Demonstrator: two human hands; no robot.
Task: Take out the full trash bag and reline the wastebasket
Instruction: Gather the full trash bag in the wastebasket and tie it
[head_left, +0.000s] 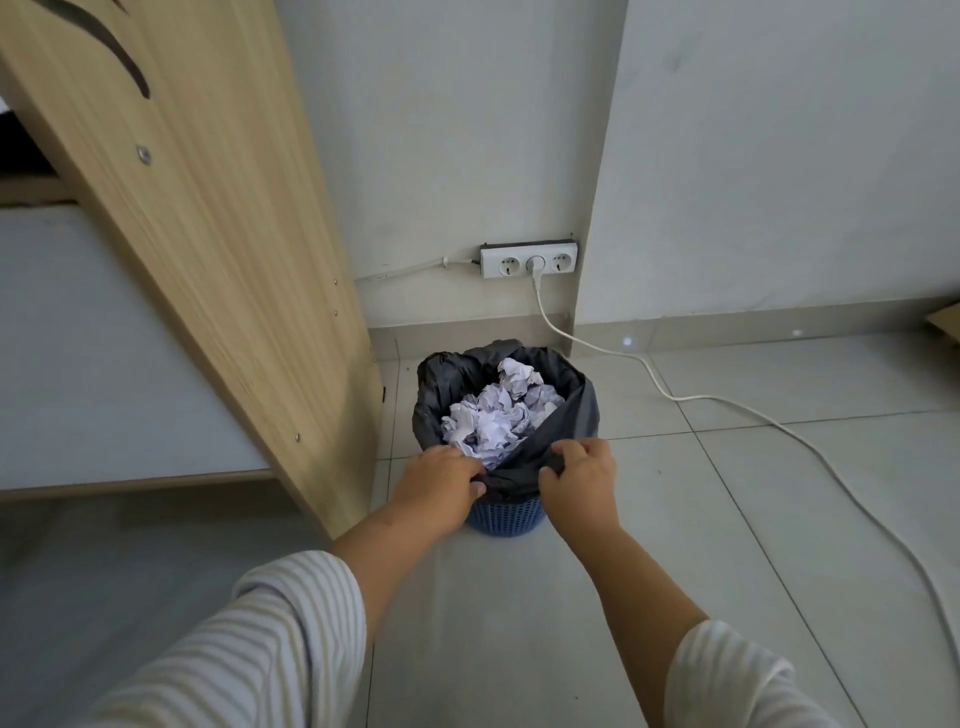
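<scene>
A small blue mesh wastebasket (503, 517) stands on the tiled floor beside a wooden panel. A dark grey trash bag (582, 410) lines it and folds over its rim. Crumpled white paper (498, 410) fills the bag nearly to the top. My left hand (441, 480) grips the bag's near edge at the left of the rim. My right hand (579, 478) pinches the same near edge a little to the right, fingers curled into the plastic.
A light wooden furniture panel (218, 249) stands just left of the basket. A white power strip (528, 260) is fixed low on the wall, and its white cable (727, 400) trails across the floor to the right. A piece of cardboard (945, 322) lies at the far right.
</scene>
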